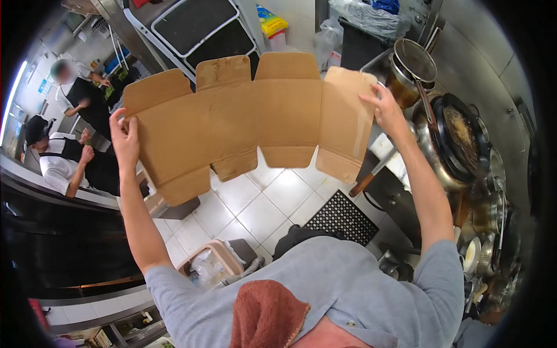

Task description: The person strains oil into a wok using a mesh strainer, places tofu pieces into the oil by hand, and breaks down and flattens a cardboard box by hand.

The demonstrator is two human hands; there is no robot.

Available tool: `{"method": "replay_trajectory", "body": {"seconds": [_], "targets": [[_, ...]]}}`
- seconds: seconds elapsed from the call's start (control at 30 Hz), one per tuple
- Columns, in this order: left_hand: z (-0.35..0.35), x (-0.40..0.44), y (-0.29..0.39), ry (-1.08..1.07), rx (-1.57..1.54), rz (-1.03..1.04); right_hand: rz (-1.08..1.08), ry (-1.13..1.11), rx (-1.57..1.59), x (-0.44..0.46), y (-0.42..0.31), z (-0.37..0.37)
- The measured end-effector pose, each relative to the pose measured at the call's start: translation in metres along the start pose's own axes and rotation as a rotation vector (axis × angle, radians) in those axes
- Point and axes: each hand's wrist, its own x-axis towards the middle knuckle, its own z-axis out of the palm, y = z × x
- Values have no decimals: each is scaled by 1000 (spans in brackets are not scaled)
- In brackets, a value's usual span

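Observation:
Stretched out between my hands is an unfolded cardboard box, brown, with creases and flaps along both long edges. My left hand grips its left end, thumb on the near face and fingers partly hidden. At the opposite end, my right hand pinches the upper right edge of the sheet. The board is held up in front of me above the tiled floor, and some flaps show darker stains.
Below stands a bin with a plastic liner. A black perforated mat lies on the floor. To the right are a wok, a strainer and a wooden-handled tool. A folding step ladder leans behind. Two people work at far left.

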Motion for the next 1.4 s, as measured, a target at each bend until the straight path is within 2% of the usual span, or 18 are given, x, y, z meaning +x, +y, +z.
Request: {"method": "replay_trajectory", "body": {"seconds": [0.07, 0.3, 0.4, 0.5, 0.6, 0.67, 0.7, 0.87, 0.9, 0.97, 1.0, 1.07, 1.17, 1.2, 1.23, 1.3, 1.33, 1.4], "targets": [[-18, 11, 56, 76, 8, 166, 132, -302, 119, -8, -3, 7], [-18, 17, 214, 86, 310, 315, 159, 78, 924, 87, -137, -24], [10, 16, 257, -127, 481, 681, 32, 39, 1107, 116, -186, -28], [47, 6, 286, -260, 485, 677, -168, 135, 1143, 133, -232, -13], [63, 4, 297, -323, 495, 718, -179, -165, 1214, 131, -233, -21], [62, 3, 304, -360, 454, 695, 2, -178, 1599, 126, -230, -16], [62, 3, 307, -401, 410, 665, -5, -175, 1596, 124, -228, -14], [70, 2, 324, -484, 307, 619, 26, -264, 2489, 104, -224, -21], [72, 2, 327, -525, 262, 572, 21, -273, 2482, 101, -222, -26], [73, 6, 334, -563, 311, 658, -12, -217, 1510, 96, -224, -41], [71, 8, 338, -822, 253, 575, 37, -76, 1460, 91, -228, -35], [70, 21, 341, -1276, 110, 491, 43, -158, 1373, 86, -228, -30], [80, 41, 331, -1340, 22, 486, 89, -136, 1193, 84, -231, -36], [81, 46, 330, -1343, 35, 276, 144, -135, 1172, 84, -228, -37], [86, 43, 332, -1350, 35, 284, 201, -135, 1150, 84, -225, -38], [107, 31, 332, -583, 260, 421, 296, 37, 1249, 88, -222, -25], [120, 24, 324, -122, 494, 906, 381, 206, 1347, 92, -220, -22], [135, -17, 322, -2, 484, 765, 421, 293, 1156, 97, -216, -26]]}}
